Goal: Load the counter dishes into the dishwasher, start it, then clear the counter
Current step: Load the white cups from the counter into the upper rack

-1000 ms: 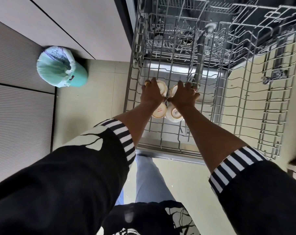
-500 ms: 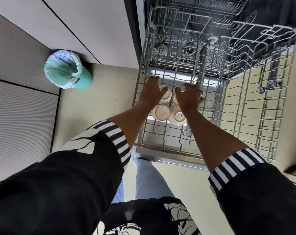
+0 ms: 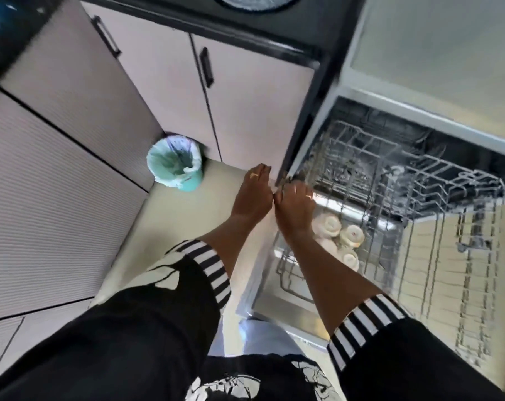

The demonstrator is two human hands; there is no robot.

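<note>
4 pale cups [image 3: 352, 235] sit upside down, bunched together in the pulled-out dishwasher rack [image 3: 286, 270]. Both hands hover side by side at its left edge: the left hand [image 3: 252, 195] straight-fingered and empty, the right hand [image 3: 294, 209] loosely curled, seemingly empty. I'd set the next table dishes between free tines, clear of the cups.

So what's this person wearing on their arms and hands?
The left sleeve and right sleeve are black, ending in black-and-white striped cuffs; forearms bare. The left one carries a white printed shape. A gold ring shows on the left hand, another on the right hand.
</note>
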